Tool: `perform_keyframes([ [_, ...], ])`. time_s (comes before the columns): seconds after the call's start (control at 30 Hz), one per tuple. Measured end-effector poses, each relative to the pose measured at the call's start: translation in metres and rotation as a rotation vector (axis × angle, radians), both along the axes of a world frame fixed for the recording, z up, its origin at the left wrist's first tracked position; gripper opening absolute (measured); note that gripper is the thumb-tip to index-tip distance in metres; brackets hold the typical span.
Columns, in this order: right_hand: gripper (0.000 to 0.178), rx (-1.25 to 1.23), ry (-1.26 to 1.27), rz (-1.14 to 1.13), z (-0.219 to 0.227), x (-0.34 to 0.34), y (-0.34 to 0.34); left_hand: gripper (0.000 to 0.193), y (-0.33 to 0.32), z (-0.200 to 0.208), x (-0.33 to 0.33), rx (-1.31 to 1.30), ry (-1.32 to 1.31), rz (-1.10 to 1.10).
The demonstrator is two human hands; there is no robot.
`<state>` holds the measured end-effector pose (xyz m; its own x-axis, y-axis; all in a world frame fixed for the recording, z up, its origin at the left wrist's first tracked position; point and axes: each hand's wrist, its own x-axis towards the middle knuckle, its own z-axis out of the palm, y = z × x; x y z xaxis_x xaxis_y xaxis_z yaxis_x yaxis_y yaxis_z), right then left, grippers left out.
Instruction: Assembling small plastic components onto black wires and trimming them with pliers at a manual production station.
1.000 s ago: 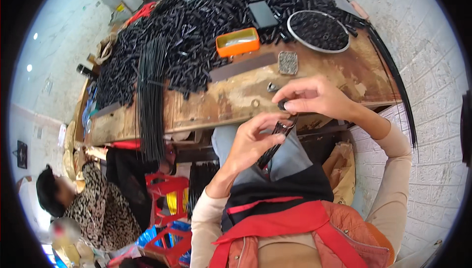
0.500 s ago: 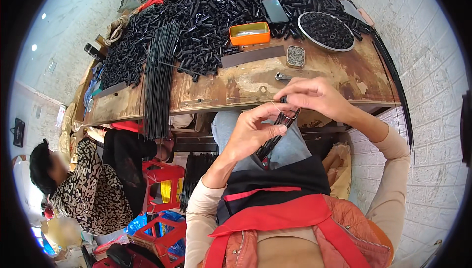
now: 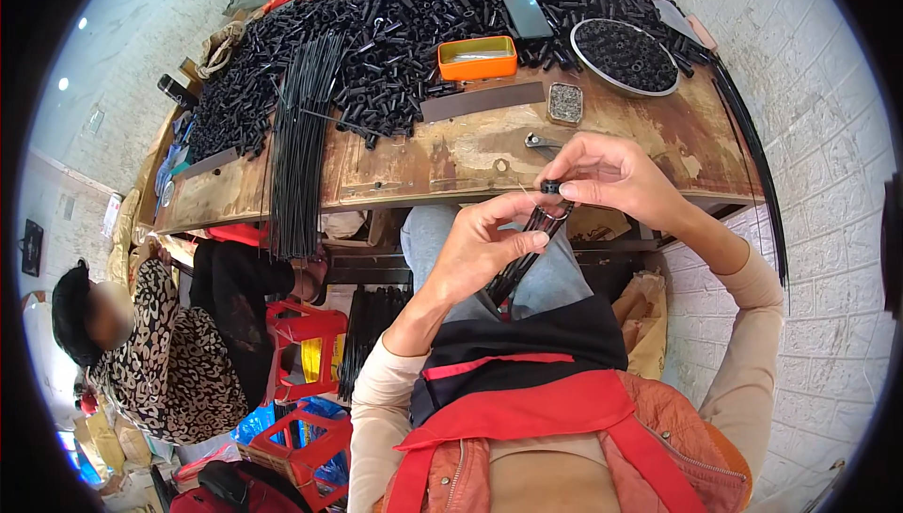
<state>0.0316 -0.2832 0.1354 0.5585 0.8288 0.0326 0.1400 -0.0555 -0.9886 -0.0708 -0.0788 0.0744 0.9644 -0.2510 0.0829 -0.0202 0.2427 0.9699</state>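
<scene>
Over my lap, just off the table's front edge, my left hand (image 3: 484,248) is closed around a bundle of thin black rods (image 3: 513,273) that slants down between my knees. A thin pale wire (image 3: 530,195) sticks up by its fingertips. Close to the rods' upper end, my right hand (image 3: 611,176) pinches a small black ridged collar (image 3: 550,188) between thumb and fingers. The two hands nearly meet there. Whether the wire passes through the collar is too small to tell. A metal hand tool (image 3: 540,141) lies on the table beyond my right fingers.
On the wooden table (image 3: 451,170) lie a heap of short black tubes (image 3: 395,43), long black rods (image 3: 306,137) overhanging the edge, an orange box (image 3: 478,68), a tin (image 3: 565,104), a phone (image 3: 527,15) and a bowl rim (image 3: 621,92). At left, another person (image 3: 179,353) sits near red stools (image 3: 310,348).
My right fingertips have shifted slightly, and the black collar now shows more fully between them. My left hand keeps its hold on the rods. The view has moved a little.
</scene>
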Motion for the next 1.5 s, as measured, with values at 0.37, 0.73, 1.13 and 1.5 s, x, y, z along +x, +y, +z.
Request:
perform_keyframes([
  [0.37,0.007,0.004,-0.013,-0.039,0.003,-0.006,0.001,0.03,0.002,-0.003,0.0,-0.033,0.006,0.014],
  [0.73,0.009,0.102,-0.438,-0.011,-0.004,-0.008,0.002,0.024,-0.006,-0.005,-0.006,-0.062,-0.027,0.13],
  [1.13,0.027,0.165,-0.552,-0.136,-0.024,-0.015,-0.007,0.022,-0.026,-0.004,-0.008,-0.001,-0.023,0.171],
  [1.5,0.025,0.2,-0.23,-0.084,-0.021,-0.007,-0.027,0.015,-0.034,-0.016,0.004,-0.228,0.134,0.133],
])
